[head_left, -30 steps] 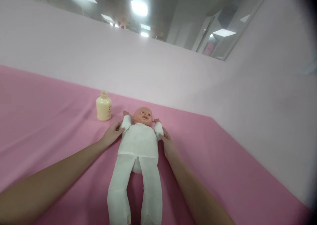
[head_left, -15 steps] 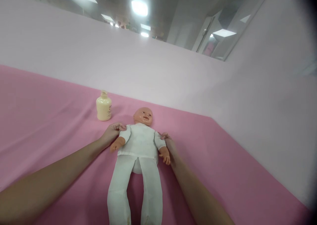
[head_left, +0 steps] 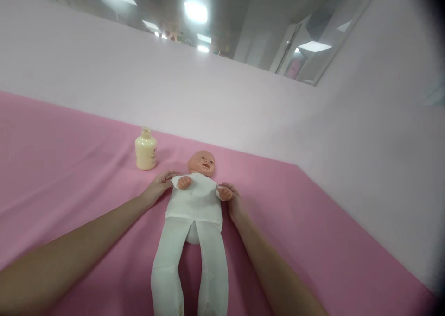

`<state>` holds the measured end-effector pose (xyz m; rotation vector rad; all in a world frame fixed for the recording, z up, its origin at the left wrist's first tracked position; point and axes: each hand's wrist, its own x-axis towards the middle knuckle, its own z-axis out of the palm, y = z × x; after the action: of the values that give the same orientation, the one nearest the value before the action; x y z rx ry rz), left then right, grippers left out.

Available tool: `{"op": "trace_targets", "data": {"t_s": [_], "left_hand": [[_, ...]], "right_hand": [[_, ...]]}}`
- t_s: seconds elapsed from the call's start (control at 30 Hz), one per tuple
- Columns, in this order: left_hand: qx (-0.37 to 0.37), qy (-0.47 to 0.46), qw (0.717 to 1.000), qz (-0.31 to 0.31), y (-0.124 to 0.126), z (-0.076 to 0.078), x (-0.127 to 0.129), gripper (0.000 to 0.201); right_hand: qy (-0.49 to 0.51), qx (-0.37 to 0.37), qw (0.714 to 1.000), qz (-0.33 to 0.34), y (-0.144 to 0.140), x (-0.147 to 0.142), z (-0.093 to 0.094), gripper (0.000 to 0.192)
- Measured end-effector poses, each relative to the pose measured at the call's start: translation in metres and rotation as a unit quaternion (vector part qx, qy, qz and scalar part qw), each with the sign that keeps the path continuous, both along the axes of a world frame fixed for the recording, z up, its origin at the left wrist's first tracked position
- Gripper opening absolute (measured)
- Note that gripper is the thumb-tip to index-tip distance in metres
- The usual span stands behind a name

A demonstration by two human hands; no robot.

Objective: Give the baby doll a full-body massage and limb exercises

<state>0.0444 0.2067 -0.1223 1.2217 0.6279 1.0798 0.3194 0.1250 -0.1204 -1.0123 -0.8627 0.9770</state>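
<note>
A baby doll [head_left: 194, 202] in white cloth lies on its back, its head toward the wall and its legs toward me. Both its arms are raised, with the forearms pointing up toward me. At the doll's arm on the left of the picture, my left hand [head_left: 162, 185] is closed round the white sleeve, its fingertips partly hidden behind it. My right hand [head_left: 235, 202] grips the other arm from the outer side, with fingers behind the sleeve. The doll's feet lie beyond the lower picture edge.
A cream pump bottle [head_left: 146, 153] stands upright to the left of the doll's head. Pink cloth [head_left: 86, 177] covers the surface, wrinkled at left. A pale padded wall [head_left: 222, 107] runs behind and to the right. Above it, a glass pane [head_left: 243, 24] reflects ceiling lights.
The doll's arms, earlier lying down along its sides, have swung up, and its hands are now near chest level. My fingers have shifted slightly around the sleeves. The bottle has stayed put.
</note>
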Motion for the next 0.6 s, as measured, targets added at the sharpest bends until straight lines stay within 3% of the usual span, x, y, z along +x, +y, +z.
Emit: {"op": "trace_targets", "data": {"t_s": [0.1,0.2,0.43,0.6], "left_hand": [[0.008,0.005,1.000,0.002,-0.001,0.001,0.000,0.045],[0.013,0.014,1.000,0.010,-0.002,0.002,0.000,0.053],[0.081,0.096,0.990,0.065,-0.011,0.009,-0.002,0.066],[0.129,0.165,0.974,0.090,-0.011,0.011,-0.002,0.065]], "right_hand": [[-0.009,-0.019,1.000,0.007,-0.010,-0.006,0.012,0.023],[-0.056,-0.023,0.998,-0.027,-0.015,-0.010,0.019,0.027],[-0.182,0.026,0.978,-0.095,-0.020,-0.011,0.023,0.034],[-0.203,0.006,0.973,-0.110,-0.018,-0.009,0.021,0.042]]}}
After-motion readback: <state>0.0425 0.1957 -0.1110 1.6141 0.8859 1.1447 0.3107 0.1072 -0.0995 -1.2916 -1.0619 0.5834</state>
